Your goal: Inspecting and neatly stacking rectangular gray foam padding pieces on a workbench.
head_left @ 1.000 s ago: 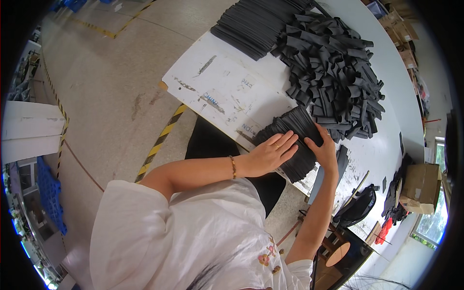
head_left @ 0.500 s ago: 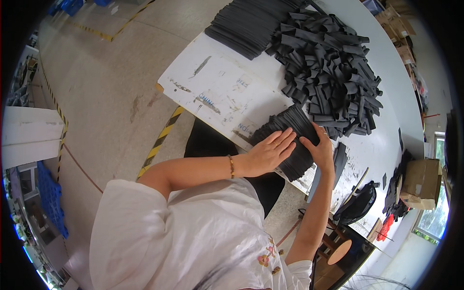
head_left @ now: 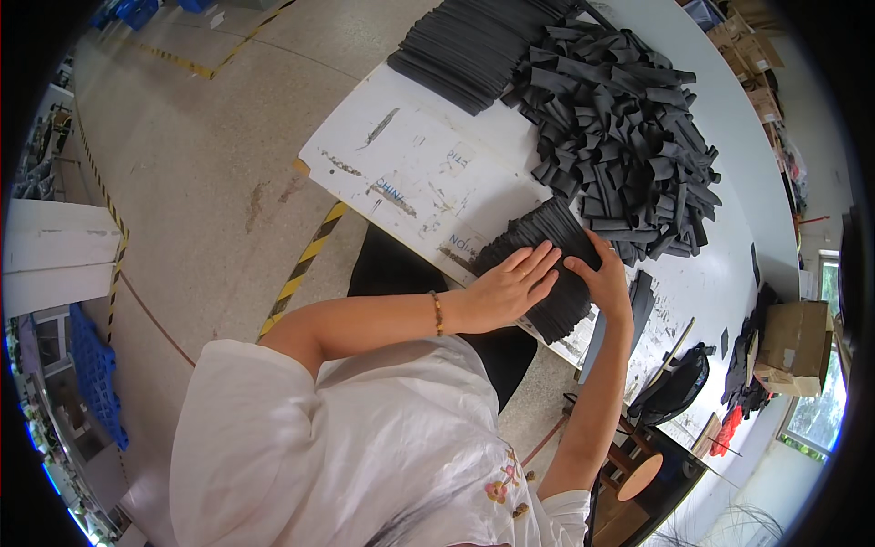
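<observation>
Black strip stack unmoved; left hand, right hand still touching.

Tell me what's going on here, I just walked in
A person is handling a small stack of black strips at the edge of a white table. The left hand lies flat on top of the stack, and the right hand is at its right side, thumb over the strips. Beyond the hands is a loose, jumbled heap of black pieces, with a neatly lined-up row of black strips to its left.
</observation>
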`<state>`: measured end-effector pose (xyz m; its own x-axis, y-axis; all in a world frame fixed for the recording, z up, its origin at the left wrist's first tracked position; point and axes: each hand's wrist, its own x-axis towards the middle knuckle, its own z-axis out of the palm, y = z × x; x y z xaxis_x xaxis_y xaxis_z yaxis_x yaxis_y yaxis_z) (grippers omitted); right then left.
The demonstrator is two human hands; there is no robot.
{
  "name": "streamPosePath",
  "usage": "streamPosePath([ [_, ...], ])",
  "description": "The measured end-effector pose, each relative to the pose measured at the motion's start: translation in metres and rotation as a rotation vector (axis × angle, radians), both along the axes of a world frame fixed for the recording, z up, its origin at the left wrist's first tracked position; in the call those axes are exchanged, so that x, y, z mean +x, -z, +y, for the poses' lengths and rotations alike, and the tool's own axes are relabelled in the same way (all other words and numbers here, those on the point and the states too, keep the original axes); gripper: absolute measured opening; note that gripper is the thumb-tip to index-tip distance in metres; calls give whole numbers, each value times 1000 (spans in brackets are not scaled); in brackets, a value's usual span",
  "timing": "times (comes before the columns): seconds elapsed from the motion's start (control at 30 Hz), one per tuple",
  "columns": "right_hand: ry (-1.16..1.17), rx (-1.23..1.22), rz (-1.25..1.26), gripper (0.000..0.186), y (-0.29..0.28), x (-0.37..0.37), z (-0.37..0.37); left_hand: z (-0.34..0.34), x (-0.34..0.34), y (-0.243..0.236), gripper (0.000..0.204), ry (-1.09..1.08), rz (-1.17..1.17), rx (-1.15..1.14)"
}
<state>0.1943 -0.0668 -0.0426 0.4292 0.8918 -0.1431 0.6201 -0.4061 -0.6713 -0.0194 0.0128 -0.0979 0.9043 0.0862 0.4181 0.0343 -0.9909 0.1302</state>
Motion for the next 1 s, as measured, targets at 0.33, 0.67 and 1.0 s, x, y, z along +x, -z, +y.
streamPosePath([
  [0.33, 28, 27, 13, 61, 1, -2, 1, 0, -1, 2, 51, 10, 7, 9],
  [0.67, -2, 102, -62, 56, 12, -4, 3, -1, 0, 3, 51, 2, -22, -2],
  [1.0, -93, 89, -372, 54, 37, -21, -10, 21, 20, -21, 56, 73, 61, -35],
])
